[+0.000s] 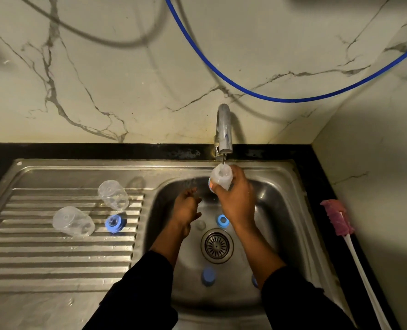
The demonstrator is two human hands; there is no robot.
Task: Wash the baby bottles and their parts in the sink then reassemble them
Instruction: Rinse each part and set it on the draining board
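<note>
- The right hand point(235, 198), right of centre in the frame, grips the held bottle point(221, 177) around its lower body, with the mouth tipped up and back toward the tap point(223, 132).
- The key relation is that the bottle's long axis runs roughly in line with the thin stream from the spout, and its open mouth sits just under the outlet. Rinsing looks to be the step in hand.
- The left hand point(185, 208) hangs lower in the sink point(281, 177), left of the bottle. Its fingers are loosely curled and it seems to hold nothing.
- Small parts lie on the basin floor between the wrists: a blue ring point(222, 220), a clear teat point(200, 224) and a blue cap point(208, 276). The left hand is the nearer one to the teat.
- On the draining board point(54, 258), at left of the frame, two clear bottles point(113, 194) point(73, 221) lie on their sides beside a blue collar point(115, 222).
- A pink-headed brush point(338, 217) rests on the desk at the right edge, nearest the right hand.
</note>
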